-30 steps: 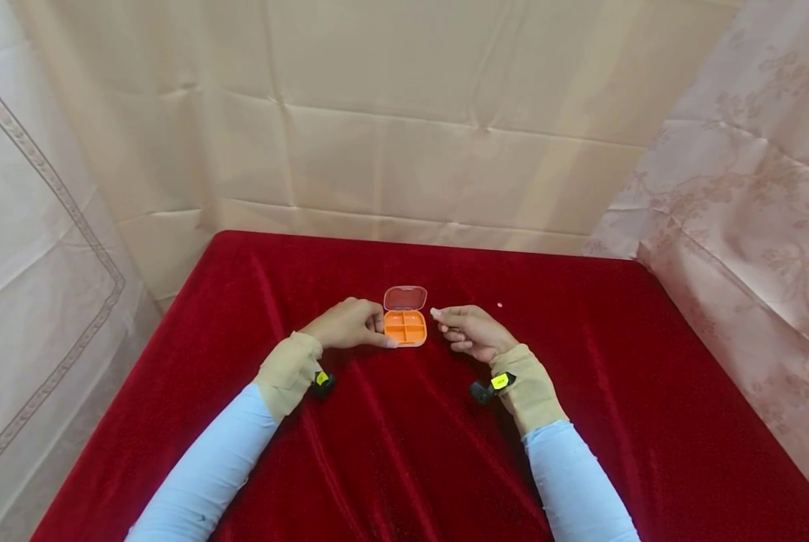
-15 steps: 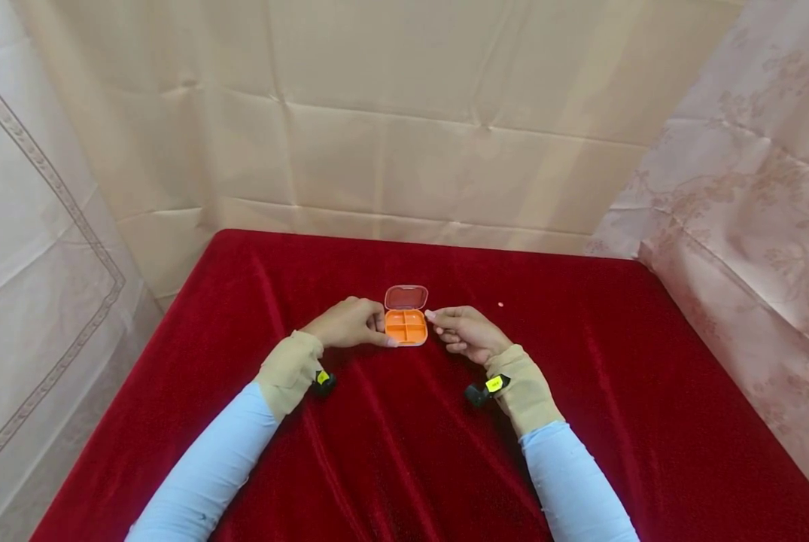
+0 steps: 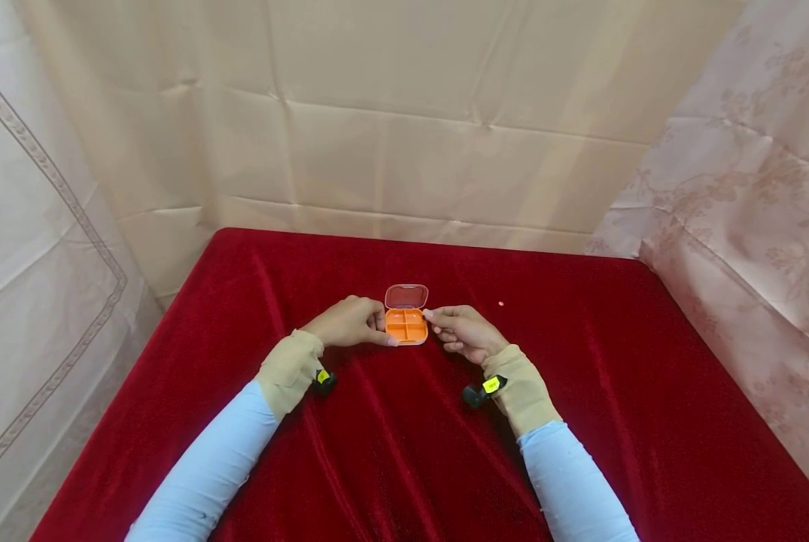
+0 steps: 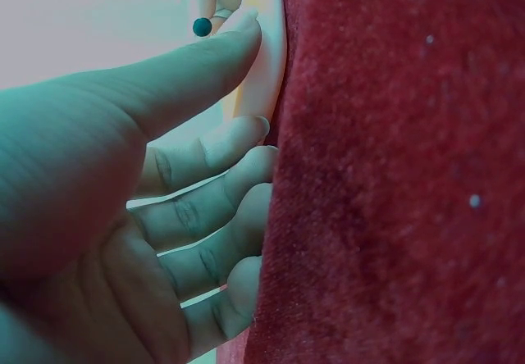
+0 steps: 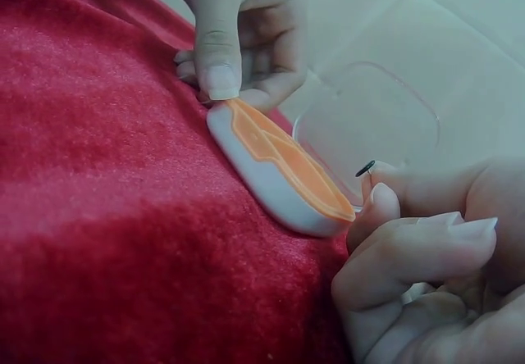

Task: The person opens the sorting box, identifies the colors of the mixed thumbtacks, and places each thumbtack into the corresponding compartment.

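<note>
On red velvet (image 3: pixel 390 459), the left hand (image 3: pixel 347 322) grips an open pill organizer (image 3: pixel 406 327); at its right, the right hand (image 3: pixel 468 331) pinches a dark disc (image 5: pixel 365 168).

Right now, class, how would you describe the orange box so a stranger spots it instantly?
On the red cloth, look between the left hand and the right hand. There sits the orange box, its clear lid raised behind it. Its colour and four compartments set it apart from the tiny pale speck.
</note>
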Demonstrator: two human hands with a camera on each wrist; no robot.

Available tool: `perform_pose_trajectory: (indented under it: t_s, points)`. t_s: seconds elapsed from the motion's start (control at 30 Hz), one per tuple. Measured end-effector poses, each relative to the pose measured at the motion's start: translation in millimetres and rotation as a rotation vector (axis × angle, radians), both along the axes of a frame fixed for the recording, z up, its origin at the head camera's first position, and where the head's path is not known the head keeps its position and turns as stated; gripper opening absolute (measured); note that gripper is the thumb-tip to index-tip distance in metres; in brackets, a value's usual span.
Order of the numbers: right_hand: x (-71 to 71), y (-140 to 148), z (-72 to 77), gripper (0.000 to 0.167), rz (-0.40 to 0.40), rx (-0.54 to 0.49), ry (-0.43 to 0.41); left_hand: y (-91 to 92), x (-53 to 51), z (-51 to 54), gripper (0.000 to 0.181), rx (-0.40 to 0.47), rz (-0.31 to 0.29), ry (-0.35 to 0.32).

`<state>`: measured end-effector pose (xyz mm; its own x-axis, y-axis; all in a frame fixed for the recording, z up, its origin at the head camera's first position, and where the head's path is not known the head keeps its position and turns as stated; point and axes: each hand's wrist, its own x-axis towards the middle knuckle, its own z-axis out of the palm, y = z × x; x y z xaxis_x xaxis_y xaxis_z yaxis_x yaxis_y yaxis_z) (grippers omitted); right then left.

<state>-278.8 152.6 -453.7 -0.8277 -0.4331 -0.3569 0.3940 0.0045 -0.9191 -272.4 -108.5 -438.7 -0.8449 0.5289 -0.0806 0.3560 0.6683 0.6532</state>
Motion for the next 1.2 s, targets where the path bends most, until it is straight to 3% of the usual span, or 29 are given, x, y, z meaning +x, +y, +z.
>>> perform_pose_trajectory:
  t_s: [0.67,1.2]
  points:
    - [2.4,-6.7,2.4,0.017,-0.051,0.025,-0.002,0.3,-0.1,1.0,0.031,-0.006,0.001,-0.007]
    - [6.5,-13.7,-1.0,0.018,-0.092,0.118,0.099,0.2,0.0,1.0,0.031,-0.004,-0.002,-0.013]
